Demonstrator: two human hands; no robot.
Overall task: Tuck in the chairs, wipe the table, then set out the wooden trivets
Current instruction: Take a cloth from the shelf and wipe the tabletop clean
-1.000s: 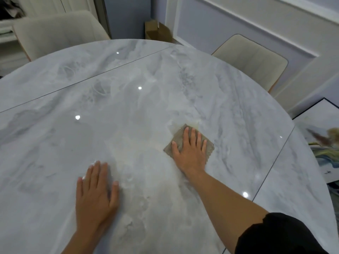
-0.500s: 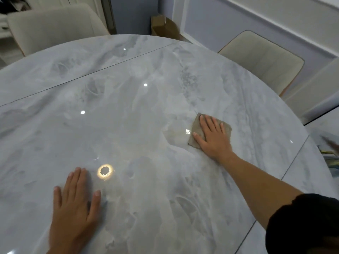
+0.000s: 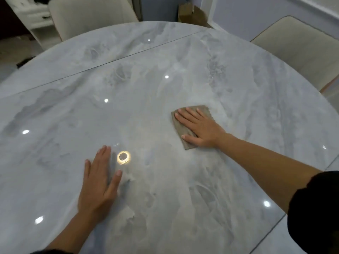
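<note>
Right hand lies flat, fingers straight and spread, pressing a small square grey-brown cloth onto the glossy grey marble-patterned round table, right of centre. Left hand rests flat on the tabletop nearer the person, fingers straight, holding nothing. 2 cream upholstered chairs, one at the far edge, one at the right, stand tucked close.

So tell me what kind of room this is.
Probably a home dining room: a large round marble-look table, a cream padded chair at its far edge, a second chair on the right, and a panelled wall behind.
</note>
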